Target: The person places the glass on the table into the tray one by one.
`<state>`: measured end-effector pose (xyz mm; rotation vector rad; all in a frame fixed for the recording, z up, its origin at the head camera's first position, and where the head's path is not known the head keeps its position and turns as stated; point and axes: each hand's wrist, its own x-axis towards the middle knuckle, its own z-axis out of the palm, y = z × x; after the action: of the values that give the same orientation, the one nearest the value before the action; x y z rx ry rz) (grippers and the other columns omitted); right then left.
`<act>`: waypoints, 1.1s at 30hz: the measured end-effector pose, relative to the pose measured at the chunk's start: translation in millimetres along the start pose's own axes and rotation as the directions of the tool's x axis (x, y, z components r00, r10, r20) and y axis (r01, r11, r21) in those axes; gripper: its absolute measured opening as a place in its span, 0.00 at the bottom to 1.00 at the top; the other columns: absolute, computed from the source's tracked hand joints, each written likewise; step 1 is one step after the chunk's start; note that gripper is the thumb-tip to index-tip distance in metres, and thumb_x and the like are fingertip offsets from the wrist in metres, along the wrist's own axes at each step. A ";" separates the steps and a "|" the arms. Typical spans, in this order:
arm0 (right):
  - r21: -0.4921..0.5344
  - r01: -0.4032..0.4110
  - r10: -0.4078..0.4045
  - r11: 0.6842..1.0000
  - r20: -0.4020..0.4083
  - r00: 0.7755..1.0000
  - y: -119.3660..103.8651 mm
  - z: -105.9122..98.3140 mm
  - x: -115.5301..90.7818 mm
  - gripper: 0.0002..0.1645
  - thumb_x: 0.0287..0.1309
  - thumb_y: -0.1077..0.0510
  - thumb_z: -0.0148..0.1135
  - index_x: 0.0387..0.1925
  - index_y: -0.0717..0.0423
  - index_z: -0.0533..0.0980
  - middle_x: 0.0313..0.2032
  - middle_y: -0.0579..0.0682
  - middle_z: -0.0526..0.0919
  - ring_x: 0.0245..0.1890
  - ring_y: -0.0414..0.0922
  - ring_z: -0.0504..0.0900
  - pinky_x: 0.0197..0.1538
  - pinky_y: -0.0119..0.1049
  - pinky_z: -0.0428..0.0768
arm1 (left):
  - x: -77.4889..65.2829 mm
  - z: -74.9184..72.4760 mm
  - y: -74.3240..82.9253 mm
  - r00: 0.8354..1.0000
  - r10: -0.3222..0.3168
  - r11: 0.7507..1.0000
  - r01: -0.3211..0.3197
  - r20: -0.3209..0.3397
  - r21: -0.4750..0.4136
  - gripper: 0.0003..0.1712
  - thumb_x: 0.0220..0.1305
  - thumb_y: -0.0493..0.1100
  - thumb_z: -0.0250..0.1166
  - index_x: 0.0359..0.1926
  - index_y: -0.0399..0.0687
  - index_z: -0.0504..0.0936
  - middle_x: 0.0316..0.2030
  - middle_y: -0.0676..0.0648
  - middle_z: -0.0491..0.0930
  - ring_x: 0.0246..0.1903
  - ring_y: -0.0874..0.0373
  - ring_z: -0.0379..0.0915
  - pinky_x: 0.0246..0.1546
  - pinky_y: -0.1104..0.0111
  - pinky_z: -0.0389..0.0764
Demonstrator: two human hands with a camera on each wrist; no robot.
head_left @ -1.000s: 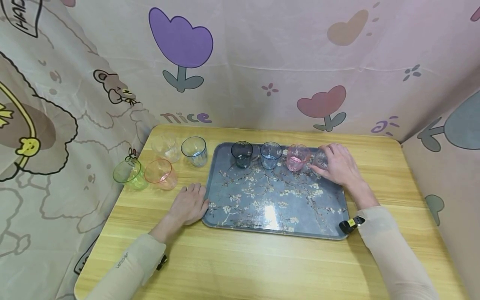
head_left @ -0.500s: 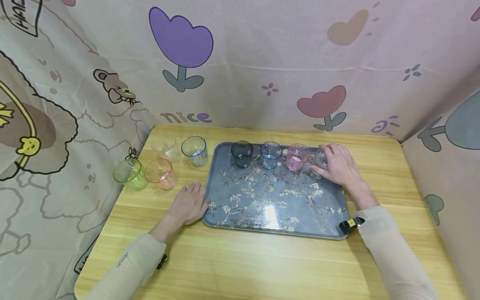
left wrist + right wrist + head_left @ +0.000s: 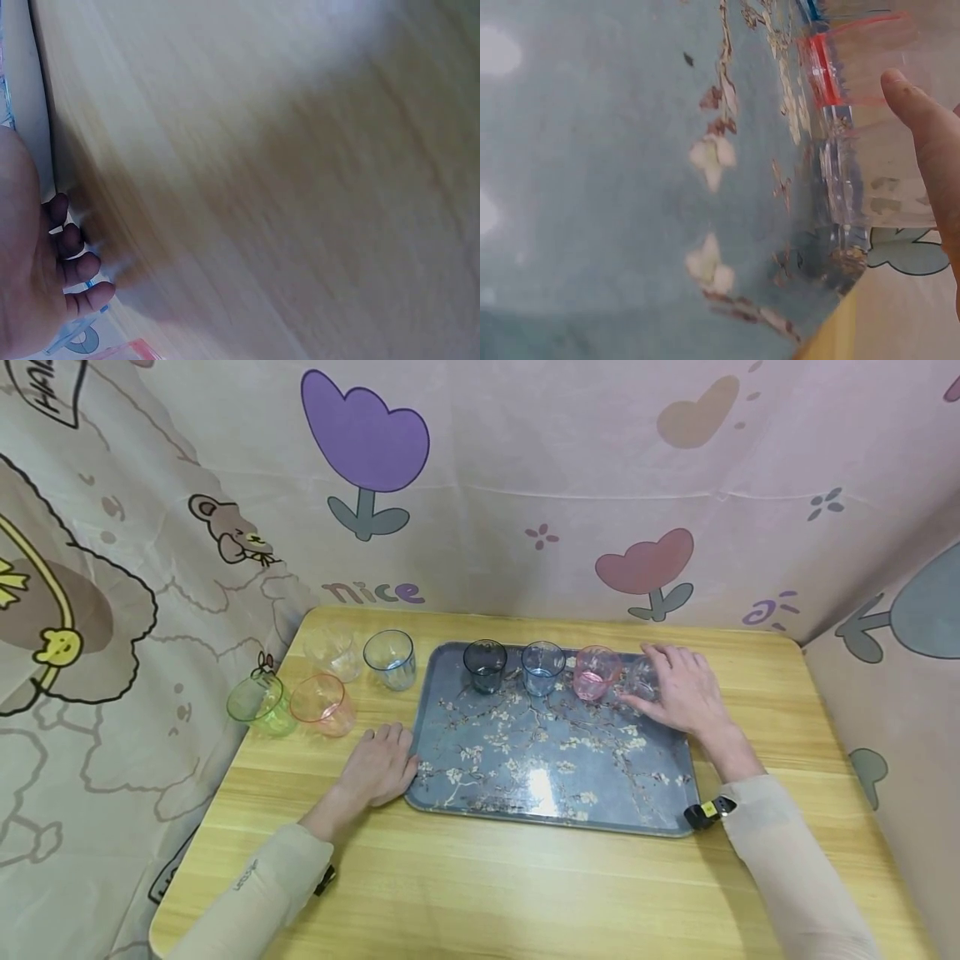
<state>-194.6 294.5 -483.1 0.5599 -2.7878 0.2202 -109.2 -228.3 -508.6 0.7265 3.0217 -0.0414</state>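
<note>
Around the clear glass (image 3: 642,678) at the tray's back right corner, my right hand (image 3: 686,689) is spread, thumb in front and fingers behind. The right wrist view shows the thumb (image 3: 922,124) straight, lifted beside the clear glass (image 3: 889,180). Left of it on the blue-grey blossom tray (image 3: 525,760) stand a pink glass (image 3: 595,677), a blue glass (image 3: 542,672) and a dark grey glass (image 3: 485,670), all upright in one row. My left hand (image 3: 378,766) rests on the table at the tray's left edge, fingers loosely bent, holding nothing.
Left of the tray stand a blue-rimmed glass (image 3: 392,662), a clear glass (image 3: 333,656), an orange glass (image 3: 326,707) and a green glass (image 3: 262,706). The wooden table (image 3: 487,893) meets printed cloth walls (image 3: 487,560) behind and at both sides.
My right hand has loosened from the clear glass and shifted slightly right; the glass stays on the tray. The left hand and the other glasses have not moved.
</note>
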 end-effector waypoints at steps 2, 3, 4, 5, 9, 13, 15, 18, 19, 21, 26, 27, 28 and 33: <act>0.001 -0.010 0.010 1.000 0.001 1.000 0.9 -2.4 -2.9 0.65 0.48 0.28 0.74 0.77 0.60 0.63 0.70 0.68 0.72 0.68 0.67 0.72 0.69 0.66 0.69 | -0.1 -0.5 0.5 1.000 -0.001 1.000 0.001 0.003 -0.002 0.19 0.76 0.52 0.54 0.48 0.38 0.72 0.40 0.39 0.75 0.43 0.43 0.75 0.47 0.49 0.78; 0.001 -0.015 0.015 1.000 0.004 1.000 1.2 -3.9 -4.5 0.65 0.47 0.28 0.74 0.77 0.60 0.63 0.71 0.67 0.71 0.69 0.67 0.71 0.70 0.66 0.68 | -0.2 -0.7 0.6 1.000 -0.001 1.000 0.001 0.003 -0.002 0.19 0.76 0.52 0.54 0.48 0.38 0.72 0.40 0.39 0.75 0.44 0.43 0.75 0.47 0.49 0.78; 0.000 -0.021 0.021 1.000 0.008 1.000 1.5 -5.4 -6.2 0.66 0.47 0.27 0.73 0.77 0.60 0.62 0.72 0.67 0.71 0.70 0.67 0.71 0.71 0.66 0.67 | -0.2 -0.9 0.7 1.000 -0.002 1.000 0.002 0.002 -0.002 0.19 0.76 0.52 0.54 0.48 0.38 0.72 0.40 0.39 0.75 0.44 0.43 0.75 0.47 0.49 0.78; -0.001 -0.028 0.028 1.000 0.010 1.000 2.0 -7.0 -8.0 0.67 0.47 0.27 0.72 0.78 0.60 0.62 0.72 0.67 0.70 0.70 0.67 0.70 0.71 0.66 0.67 | -0.2 -1.2 0.8 1.000 -0.002 1.000 0.002 0.000 -0.002 0.19 0.76 0.52 0.55 0.48 0.38 0.72 0.40 0.39 0.75 0.44 0.43 0.75 0.47 0.49 0.78; -0.019 -0.058 0.059 0.998 0.023 0.998 2.2 -15.1 -16.0 0.69 0.46 0.23 0.69 0.79 0.60 0.60 0.74 0.67 0.68 0.72 0.67 0.68 0.72 0.67 0.65 | -0.2 -1.6 1.1 1.000 -0.001 1.000 0.001 -0.009 0.001 0.20 0.75 0.52 0.55 0.49 0.38 0.72 0.40 0.39 0.76 0.44 0.42 0.76 0.47 0.49 0.78; -0.038 -0.091 0.092 0.995 0.039 0.995 2.5 -23.2 -25.0 0.72 0.46 0.20 0.67 0.81 0.58 0.57 0.76 0.67 0.64 0.75 0.67 0.65 0.74 0.68 0.61 | -0.2 -1.2 1.0 1.000 -0.001 1.000 0.001 -0.006 0.000 0.20 0.75 0.52 0.54 0.49 0.37 0.72 0.41 0.38 0.76 0.45 0.42 0.76 0.48 0.48 0.78; -0.035 -0.098 0.099 0.995 0.040 0.994 3.1 -26.6 -29.8 0.73 0.46 0.20 0.67 0.81 0.58 0.55 0.77 0.68 0.63 0.76 0.67 0.63 0.75 0.68 0.59 | -0.1 -1.1 0.7 1.000 -0.001 1.000 0.001 -0.003 0.001 0.20 0.76 0.52 0.54 0.49 0.38 0.72 0.41 0.38 0.76 0.46 0.42 0.77 0.48 0.48 0.79; -0.026 -0.109 0.110 0.994 0.037 0.993 3.8 -31.4 -37.5 0.73 0.45 0.20 0.67 0.82 0.57 0.55 0.77 0.68 0.63 0.77 0.67 0.61 0.77 0.68 0.57 | 0.0 -1.5 0.6 1.000 -0.002 1.000 0.002 0.003 0.001 0.20 0.76 0.52 0.54 0.49 0.37 0.72 0.41 0.38 0.76 0.46 0.41 0.77 0.49 0.48 0.79; -0.021 -0.111 0.112 0.994 0.032 0.993 3.8 -32.7 -40.3 0.73 0.45 0.21 0.67 0.82 0.57 0.55 0.77 0.68 0.63 0.76 0.67 0.62 0.76 0.69 0.58 | 0.0 -1.7 0.5 1.000 -0.001 1.000 0.001 0.004 0.002 0.20 0.76 0.52 0.54 0.49 0.37 0.72 0.41 0.38 0.76 0.46 0.41 0.76 0.48 0.48 0.79; -0.016 -0.120 0.120 0.993 0.022 0.993 4.0 -35.1 -46.0 0.73 0.45 0.21 0.68 0.81 0.58 0.55 0.75 0.69 0.65 0.74 0.68 0.64 0.74 0.69 0.60 | -0.2 -2.4 0.6 1.000 -0.001 1.000 0.001 0.008 0.002 0.20 0.76 0.52 0.54 0.49 0.37 0.72 0.41 0.38 0.76 0.45 0.42 0.76 0.48 0.48 0.79; -0.017 -0.147 0.147 0.989 0.015 0.989 4.6 -39.5 -60.3 0.72 0.44 0.23 0.71 0.79 0.61 0.59 0.70 0.71 0.70 0.68 0.71 0.69 0.70 0.69 0.65 | -0.3 -3.2 0.5 1.000 0.002 1.000 -0.002 0.011 0.004 0.20 0.76 0.52 0.53 0.49 0.37 0.72 0.41 0.38 0.76 0.45 0.42 0.76 0.48 0.48 0.79; -0.024 -0.154 0.154 0.988 0.021 0.988 4.8 -40.0 -63.1 0.71 0.44 0.23 0.70 0.79 0.61 0.59 0.69 0.71 0.71 0.67 0.71 0.70 0.69 0.68 0.66 | -0.2 -3.2 0.4 1.000 0.001 1.000 -0.001 0.011 0.003 0.20 0.76 0.52 0.53 0.49 0.38 0.72 0.41 0.38 0.76 0.45 0.42 0.76 0.48 0.48 0.79; -0.029 -0.158 0.159 0.987 0.023 0.987 5.0 -40.4 -65.8 0.71 0.44 0.23 0.71 0.78 0.61 0.60 0.68 0.71 0.72 0.66 0.71 0.71 0.68 0.68 0.67 | -0.1 -3.1 0.3 1.000 0.000 1.000 0.000 0.011 0.003 0.20 0.76 0.52 0.53 0.49 0.38 0.72 0.42 0.38 0.76 0.46 0.42 0.76 0.48 0.48 0.79; -0.061 -0.176 0.179 0.982 0.048 0.983 4.9 -40.4 -78.9 0.68 0.45 0.23 0.70 0.76 0.62 0.64 0.60 0.74 0.77 0.59 0.74 0.76 0.60 0.68 0.72 | 0.2 -1.5 -0.1 1.000 -0.002 1.000 0.002 0.012 0.000 0.20 0.76 0.53 0.53 0.49 0.38 0.72 0.41 0.39 0.75 0.45 0.42 0.76 0.49 0.48 0.78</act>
<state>-116.8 335.1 -469.7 0.3071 -2.8871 0.1646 -109.5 -228.2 -507.1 0.7209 3.0108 -0.0457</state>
